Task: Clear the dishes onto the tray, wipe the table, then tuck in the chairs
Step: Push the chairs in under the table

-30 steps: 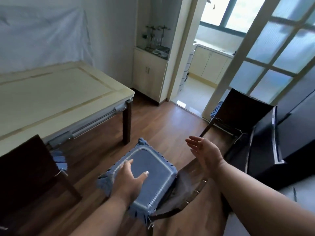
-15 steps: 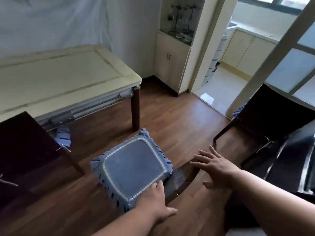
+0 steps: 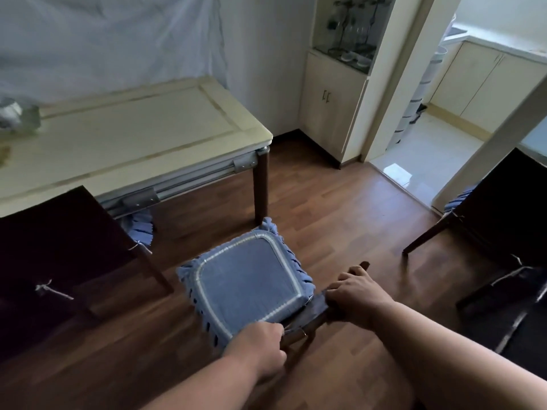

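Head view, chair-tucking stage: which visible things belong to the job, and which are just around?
Part of the job:
- chair with blue cushion, its backrest gripped by left hand and right hand
- table
- dark chair on the left
- dark chair on the right

Just around:
- cabinet
- glassware on its shelf
- white sheet on the wall

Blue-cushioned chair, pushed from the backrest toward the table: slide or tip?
Probably slides: the wood floor looks smooth. The chair seems rigid, with both the left hand and right hand gripping its top rail. The tied-on cushion likely stays put.
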A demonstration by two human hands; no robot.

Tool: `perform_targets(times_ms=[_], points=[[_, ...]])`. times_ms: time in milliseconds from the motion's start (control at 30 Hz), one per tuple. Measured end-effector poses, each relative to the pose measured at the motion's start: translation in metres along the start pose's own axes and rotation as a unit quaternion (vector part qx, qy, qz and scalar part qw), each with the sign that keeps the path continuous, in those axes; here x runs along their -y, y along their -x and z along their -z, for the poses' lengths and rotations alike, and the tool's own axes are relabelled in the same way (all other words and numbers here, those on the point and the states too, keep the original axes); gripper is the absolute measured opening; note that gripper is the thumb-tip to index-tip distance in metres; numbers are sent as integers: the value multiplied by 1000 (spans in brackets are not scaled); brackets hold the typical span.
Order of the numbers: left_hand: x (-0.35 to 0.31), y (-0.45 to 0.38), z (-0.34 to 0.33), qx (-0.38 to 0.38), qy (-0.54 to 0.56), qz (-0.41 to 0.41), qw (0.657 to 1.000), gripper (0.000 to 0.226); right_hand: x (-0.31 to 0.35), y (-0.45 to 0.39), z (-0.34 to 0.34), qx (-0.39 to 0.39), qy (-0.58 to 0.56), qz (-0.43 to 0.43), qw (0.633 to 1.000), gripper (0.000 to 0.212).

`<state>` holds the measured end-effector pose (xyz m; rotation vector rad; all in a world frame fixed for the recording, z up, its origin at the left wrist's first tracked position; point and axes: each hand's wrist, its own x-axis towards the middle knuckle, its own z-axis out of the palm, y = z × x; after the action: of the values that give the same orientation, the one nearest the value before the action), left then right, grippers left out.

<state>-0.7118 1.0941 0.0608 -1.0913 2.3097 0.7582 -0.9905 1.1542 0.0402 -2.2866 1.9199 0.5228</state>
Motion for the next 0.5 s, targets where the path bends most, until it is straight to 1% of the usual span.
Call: perform_targets(times_ms=[33,67,133,200,267,400,500], points=[[4,-2,3,-6,-2,3,1000,45,0,-6,3,2,-2,0,1000,73],[8,-3,7,-10,-4,5,1000,44,2,-11,7,0,0,-5,1000,70],[18,-7,16,-20,-17,1,1000,39,3,-26,14,2,7,-21,1000,59],[28,-11,26,-26,-37,-6,999,33,8,-43,23,16,13,-41,999,51],[39,-17,35,-34,-45,-8,998,32,12,-59,31,38,18,-59,997,48],[62,-31,50,-41,-43,-13,998,36,12,-89,43,74,-14,-79,994,50],[78,-41,63,-52,-53,-17,997,35,12,-111,50,88,-34,-77,992,56]])
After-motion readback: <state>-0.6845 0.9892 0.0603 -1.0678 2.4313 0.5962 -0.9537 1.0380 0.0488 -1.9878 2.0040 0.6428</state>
